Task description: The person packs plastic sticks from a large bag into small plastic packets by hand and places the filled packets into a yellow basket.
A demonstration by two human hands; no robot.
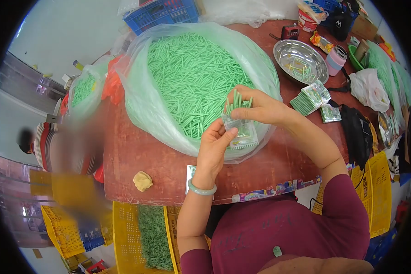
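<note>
A large clear plastic bag [137, 102] full of thin green sticks [192, 73] lies open on the red table. Over its near edge, my left hand [215, 141] holds a small clear packet [245, 132] between thumb and fingers. Several green sticks stand up at the packet's opening, and my right hand [255, 107] has its fingers closed around them. The sticks' lower ends are partly hidden by my fingers and the packet. Both hands are close together, the right one above and to the right of the left.
A metal bowl [322, 68] with a few sticks, stacked filled packets [309, 98], a pink-lidded jar [336, 59] and a black bag [355, 132] are at the right. A yellowish lump [143, 181] lies at the front left. Yellow crates [125, 237] stand below. A person in stripes [43, 146] is at the left.
</note>
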